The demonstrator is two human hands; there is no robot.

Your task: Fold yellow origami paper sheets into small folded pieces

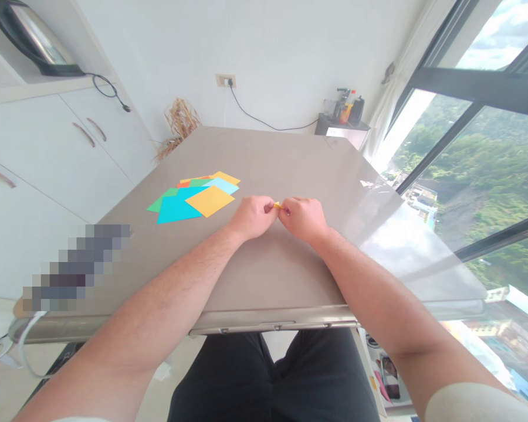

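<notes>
My left hand (251,215) and my right hand (305,218) meet over the middle of the grey table (268,275). Both are closed in a pinch on a small folded yellow paper piece (277,205) held between their fingertips, just above the tabletop. To the left of my hands lies a loose spread of coloured paper squares (193,196): orange on top, with cyan, green, light blue and yellow sheets overlapping beneath it.
White cabinets (48,164) stand left of the table. A wall socket with a black cable (226,80) is on the far wall, dried straw (180,126) at the table's far corner. A small stand with bottles (345,111) stands beside large windows (488,146) on the right.
</notes>
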